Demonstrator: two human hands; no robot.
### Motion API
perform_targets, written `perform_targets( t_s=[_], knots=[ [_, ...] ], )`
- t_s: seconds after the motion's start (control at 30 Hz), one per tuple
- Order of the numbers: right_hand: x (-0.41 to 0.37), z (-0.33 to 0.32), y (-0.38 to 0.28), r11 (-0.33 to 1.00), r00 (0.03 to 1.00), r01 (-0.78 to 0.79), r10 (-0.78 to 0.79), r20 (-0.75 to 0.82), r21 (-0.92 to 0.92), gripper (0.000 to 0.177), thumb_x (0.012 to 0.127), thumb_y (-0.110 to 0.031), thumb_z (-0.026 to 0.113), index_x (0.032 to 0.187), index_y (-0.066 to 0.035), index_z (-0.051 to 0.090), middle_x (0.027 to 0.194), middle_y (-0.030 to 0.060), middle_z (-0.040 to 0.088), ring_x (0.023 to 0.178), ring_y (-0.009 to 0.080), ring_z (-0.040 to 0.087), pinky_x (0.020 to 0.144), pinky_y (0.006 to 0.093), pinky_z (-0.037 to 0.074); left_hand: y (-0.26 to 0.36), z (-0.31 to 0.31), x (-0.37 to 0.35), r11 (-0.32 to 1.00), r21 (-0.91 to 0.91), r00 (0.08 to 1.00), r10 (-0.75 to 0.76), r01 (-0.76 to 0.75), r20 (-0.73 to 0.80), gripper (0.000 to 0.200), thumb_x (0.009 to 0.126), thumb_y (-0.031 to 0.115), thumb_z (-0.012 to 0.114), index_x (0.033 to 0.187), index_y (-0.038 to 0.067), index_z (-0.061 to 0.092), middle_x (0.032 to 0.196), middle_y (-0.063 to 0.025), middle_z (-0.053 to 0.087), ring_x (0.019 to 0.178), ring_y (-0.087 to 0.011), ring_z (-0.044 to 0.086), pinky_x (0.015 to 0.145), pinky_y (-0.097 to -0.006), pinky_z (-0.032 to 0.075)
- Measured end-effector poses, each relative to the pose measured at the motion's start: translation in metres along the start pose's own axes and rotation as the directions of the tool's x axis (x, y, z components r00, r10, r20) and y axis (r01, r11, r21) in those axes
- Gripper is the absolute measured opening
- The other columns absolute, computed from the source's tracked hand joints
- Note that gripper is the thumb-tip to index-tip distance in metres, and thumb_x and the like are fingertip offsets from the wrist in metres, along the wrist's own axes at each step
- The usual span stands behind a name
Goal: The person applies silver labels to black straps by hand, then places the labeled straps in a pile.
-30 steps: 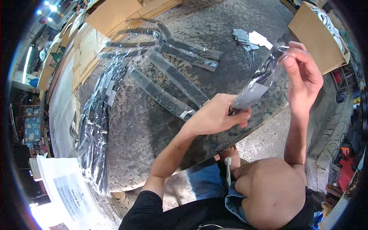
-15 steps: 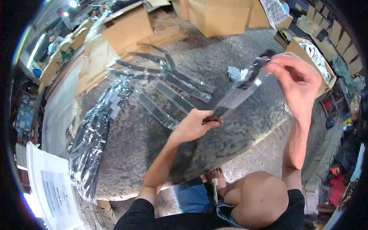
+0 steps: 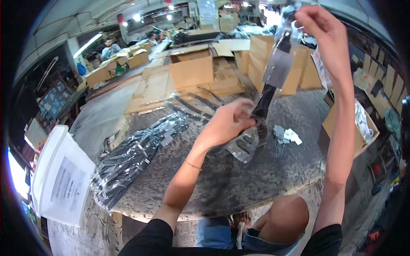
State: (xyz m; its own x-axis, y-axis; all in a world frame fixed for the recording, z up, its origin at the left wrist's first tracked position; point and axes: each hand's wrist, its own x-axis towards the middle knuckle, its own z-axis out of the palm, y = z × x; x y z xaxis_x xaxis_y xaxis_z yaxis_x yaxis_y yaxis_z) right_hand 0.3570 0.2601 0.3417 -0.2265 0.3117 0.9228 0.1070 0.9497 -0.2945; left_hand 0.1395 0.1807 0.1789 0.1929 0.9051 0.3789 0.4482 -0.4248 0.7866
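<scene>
A black strap in a clear plastic sleeve (image 3: 277,68) is stretched up at a slant between my two hands, above the table. At its upper end my right hand (image 3: 326,40) is closed, thumb and fingertips pinching the sleeve's top. Lower down, my left hand (image 3: 226,123) has thumb and fingers around the strap, its fingertips a little blurred. The lower end of the clear plastic (image 3: 243,149) hangs below my left hand over the table. To the left lies a heap of similar black straps in shiny clear sleeves (image 3: 132,160). Several more sleeved straps (image 3: 190,106) lie behind my left hand.
The dark, worn table (image 3: 294,162) carries small white scraps (image 3: 290,135) on the right. A white plastic bin (image 3: 64,179) stands at the left edge. Open cardboard boxes (image 3: 192,72) sit at the back, and another carton (image 3: 356,128) at the right. People (image 3: 110,50) are far off.
Both hands have moved up in view, my right hand much higher, and the sleeved strap now stands steeper. The head view has tilted up, showing more of the room.
</scene>
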Motion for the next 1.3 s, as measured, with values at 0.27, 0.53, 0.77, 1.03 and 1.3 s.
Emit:
perform_targets(
  t_s=[0.27,0.53,0.77,1.03,1.3],
  knots=[
    [0.032,0.059,-0.008,0.995,0.963,-0.091,0.076,0.258,0.043,0.026,0.085,-0.021,0.065,0.097,0.002,0.065,0.075,0.0042,0.065,0.070,0.0084,0.059,0.065,0.0235,0.046,0.062,-0.018,0.050,0.702,-0.691,0.983,0.075,-0.170,-0.166,0.034,0.094,0.030,0.049,0.098,-0.003,0.055,0.083,-0.0140,0.065,0.069,-0.0198,0.065,0.063,-0.0289,0.050],
    [0.034,0.053,-0.015,0.963,0.894,-0.235,0.161,0.417,0.130,0.022,0.085,-0.022,0.066,0.096,-0.002,0.065,0.087,0.0010,0.065,0.078,0.0079,0.058,0.071,0.0245,0.047,0.075,-0.040,0.042,0.689,-0.709,0.982,0.028,-0.154,-0.186,0.020,0.076,0.016,0.045,0.075,-0.001,0.055,0.064,-0.0137,0.058,0.053,-0.0225,0.058,0.053,-0.0334,0.049],
    [0.020,0.055,-0.004,0.961,0.978,-0.114,0.065,0.196,0.252,0.013,0.087,-0.015,0.065,0.093,-0.003,0.064,0.084,-0.0006,0.063,0.078,0.0069,0.057,0.073,0.0220,0.046,0.076,-0.049,0.023,0.813,-0.572,0.987,0.013,-0.105,-0.163,0.020,0.086,0.017,0.049,0.078,-0.001,0.053,0.062,-0.0120,0.058,0.048,-0.0199,0.056,0.047,-0.0309,0.046],
    [0.009,0.059,-0.032,0.951,0.918,-0.171,0.058,0.393,0.259,0.020,0.086,-0.016,0.066,0.103,-0.005,0.064,0.090,-0.0011,0.063,0.084,0.0074,0.057,0.073,0.0226,0.045,0.077,-0.044,0.016,0.918,-0.365,0.974,0.080,-0.155,-0.212,0.023,0.092,0.016,0.049,0.077,-0.001,0.053,0.058,-0.0065,0.056,0.046,-0.0137,0.055,0.044,-0.0288,0.043],
    [0.008,0.042,-0.019,0.992,0.947,0.053,-0.085,0.311,0.111,0.016,0.083,-0.016,0.069,0.092,-0.003,0.067,0.098,0.0042,0.065,0.095,0.0137,0.059,0.083,0.0294,0.046,0.065,-0.028,0.018,0.839,0.515,0.777,0.439,-0.176,-0.451,0.024,0.092,0.018,0.051,0.084,-0.004,0.055,0.052,-0.0110,0.056,0.046,-0.0192,0.057,0.048,-0.0366,0.044]
  ],
)
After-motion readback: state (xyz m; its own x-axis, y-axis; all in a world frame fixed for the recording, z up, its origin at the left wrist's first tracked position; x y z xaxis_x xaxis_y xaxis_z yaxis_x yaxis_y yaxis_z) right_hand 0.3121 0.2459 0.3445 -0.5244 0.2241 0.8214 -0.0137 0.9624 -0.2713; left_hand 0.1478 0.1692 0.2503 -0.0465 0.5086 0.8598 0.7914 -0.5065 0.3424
